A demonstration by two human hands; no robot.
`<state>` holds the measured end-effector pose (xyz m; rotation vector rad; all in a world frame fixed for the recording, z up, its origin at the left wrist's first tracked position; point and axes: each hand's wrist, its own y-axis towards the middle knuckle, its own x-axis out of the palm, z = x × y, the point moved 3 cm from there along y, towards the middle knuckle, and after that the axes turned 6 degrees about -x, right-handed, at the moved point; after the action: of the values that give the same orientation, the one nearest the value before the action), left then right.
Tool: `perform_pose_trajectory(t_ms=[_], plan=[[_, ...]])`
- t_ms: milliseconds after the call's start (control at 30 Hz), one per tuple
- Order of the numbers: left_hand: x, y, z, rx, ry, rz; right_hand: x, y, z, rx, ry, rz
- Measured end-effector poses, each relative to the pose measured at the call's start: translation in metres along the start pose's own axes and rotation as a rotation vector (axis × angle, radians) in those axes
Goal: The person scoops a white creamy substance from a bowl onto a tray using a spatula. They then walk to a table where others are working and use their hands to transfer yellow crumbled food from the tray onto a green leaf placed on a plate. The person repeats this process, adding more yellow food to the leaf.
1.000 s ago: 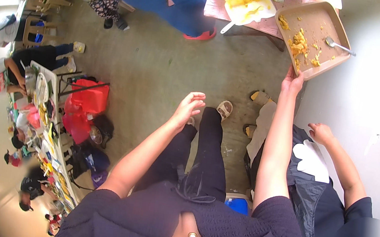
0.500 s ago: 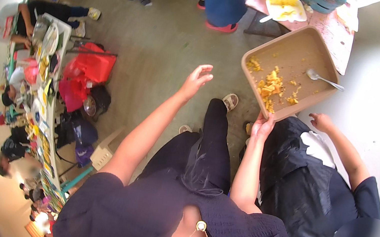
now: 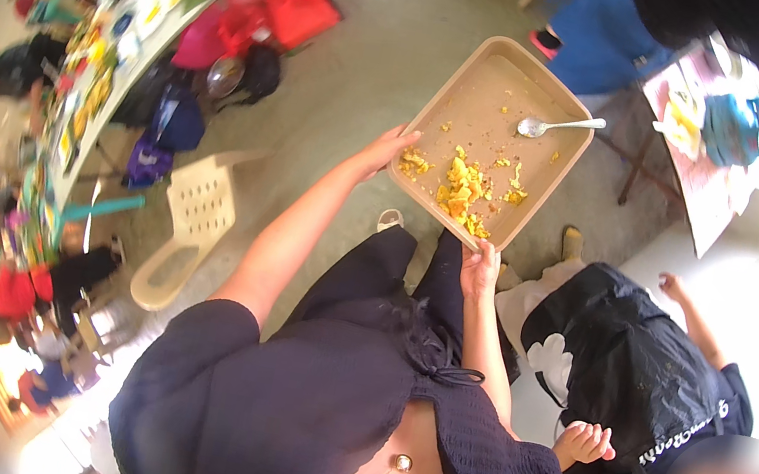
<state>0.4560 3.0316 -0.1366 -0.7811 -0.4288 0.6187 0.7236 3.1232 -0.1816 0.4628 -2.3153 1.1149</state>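
A tan rectangular tray [image 3: 484, 103] is held out in front of me. Yellow food scraps lie along its near edge and a metal spoon [image 3: 558, 125] rests near its far right side. My left hand [image 3: 389, 148] grips the tray's near left corner. My right hand [image 3: 480, 265] holds the near edge from below. I wear a dark top and dark trousers.
A person in a black shirt [image 3: 638, 384] stands close at my right, one hand [image 3: 584, 442] near my side. A cream plastic chair [image 3: 189, 224] stands at my left. Red bags [image 3: 289, 3] and a long table [image 3: 118, 49] with food and seated people line the left. Another table [image 3: 709, 153] is far right.
The tray has come closer and lower in front of me. My left hand, free in the air before, now grips the tray's left corner. The view has swung toward the left table.
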Motion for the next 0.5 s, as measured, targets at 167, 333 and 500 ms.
perform_pose_trajectory(t_ms=[167, 333, 500], plan=[[-0.082, -0.09, -0.044, 0.211, -0.05, 0.34, 0.083, -0.027, 0.006, 0.2, -0.481, -0.166], [-0.121, -0.186, -0.061, 0.335, -0.351, 0.593, 0.207, 0.017, -0.017, -0.819, -1.291, -0.532], [-0.118, -0.267, -0.088, 0.347, -0.514, 0.869, 0.419, -0.01, 0.02, -1.445, -1.574, -1.367]])
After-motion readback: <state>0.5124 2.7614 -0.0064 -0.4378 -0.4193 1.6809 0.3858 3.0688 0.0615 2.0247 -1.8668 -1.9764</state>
